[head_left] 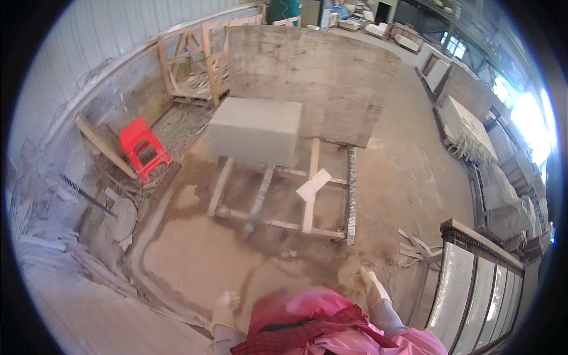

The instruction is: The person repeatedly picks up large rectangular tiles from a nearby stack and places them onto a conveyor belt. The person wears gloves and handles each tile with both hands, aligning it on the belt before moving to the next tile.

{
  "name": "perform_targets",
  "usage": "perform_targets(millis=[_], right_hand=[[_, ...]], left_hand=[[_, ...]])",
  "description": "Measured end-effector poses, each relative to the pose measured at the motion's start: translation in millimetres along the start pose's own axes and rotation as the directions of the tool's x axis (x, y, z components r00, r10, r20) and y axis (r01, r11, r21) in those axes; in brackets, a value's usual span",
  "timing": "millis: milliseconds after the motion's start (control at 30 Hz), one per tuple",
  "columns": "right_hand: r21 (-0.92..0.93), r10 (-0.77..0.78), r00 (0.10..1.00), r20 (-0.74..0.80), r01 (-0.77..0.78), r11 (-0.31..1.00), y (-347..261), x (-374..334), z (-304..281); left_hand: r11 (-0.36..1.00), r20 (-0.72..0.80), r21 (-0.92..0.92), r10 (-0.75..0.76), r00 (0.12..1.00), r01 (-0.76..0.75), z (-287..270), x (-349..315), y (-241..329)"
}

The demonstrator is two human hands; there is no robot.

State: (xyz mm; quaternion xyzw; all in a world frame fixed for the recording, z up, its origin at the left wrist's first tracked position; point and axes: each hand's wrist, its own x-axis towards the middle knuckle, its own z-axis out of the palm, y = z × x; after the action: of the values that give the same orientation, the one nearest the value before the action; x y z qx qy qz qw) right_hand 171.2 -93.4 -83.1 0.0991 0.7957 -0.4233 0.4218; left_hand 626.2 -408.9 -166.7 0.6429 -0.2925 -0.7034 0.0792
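My left hand (226,309), in a pale glove, is low in the view, somewhat blurred. Its fingers look spread and I see nothing in them. Farther right, my right hand (374,287) wears a pale glove too; its fingers stretch forward with nothing visible in them. Both hands hang above the dusty floor (201,248), touching nothing I can make out. Ahead of them lies a low frame of rails (278,224). A large pale block (254,127) rests on its far left part, and a small whitish flat piece (313,184) lies across one rail.
A big worn board (307,77) stands upright behind the block. To the left are a red plastic stool (145,148) and a wooden crate frame (195,59). At the lower right stands a rack of pale slabs (473,290), with loose strips (417,245) on the floor beside it.
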Motion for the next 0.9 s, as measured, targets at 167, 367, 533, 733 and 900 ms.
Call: perform_targets(millis=[167, 367, 533, 733, 900], right_hand=[[-0.026, -0.135, 0.975, 0.175, 0.142, 0.99, -36.1, 4.2, 45.5], [-0.256, -0.026, 0.947, 0.321, 0.114, 0.96, -55.6, 54.5, 95.5], [-0.331, -0.157, 0.888, 0.432, 0.317, 0.889, -80.9, 63.4, 139.2], [-0.294, 0.11, 0.906, 0.41, 0.017, 0.956, -118.9, 89.8, 185.9], [-0.497, -0.122, 0.899, 0.421, 0.341, 0.798, -103.0, 163.4, 210.4]], left_hand=[[0.993, -0.226, -0.117, -0.046, 0.973, 0.02, -57.6, -18.3, -21.3], [0.949, -0.278, -0.311, -0.149, 0.949, 0.058, -90.7, -55.4, -54.9], [0.931, -0.297, -0.365, -0.149, 0.943, 0.032, -75.8, -79.8, -69.7], [0.941, -0.241, -0.303, -0.226, 0.944, 0.148, -82.2, -36.1, -39.3], [0.94, -0.277, -0.309, -0.235, 0.932, 0.145, -90.9, 27.5, 39.1]])
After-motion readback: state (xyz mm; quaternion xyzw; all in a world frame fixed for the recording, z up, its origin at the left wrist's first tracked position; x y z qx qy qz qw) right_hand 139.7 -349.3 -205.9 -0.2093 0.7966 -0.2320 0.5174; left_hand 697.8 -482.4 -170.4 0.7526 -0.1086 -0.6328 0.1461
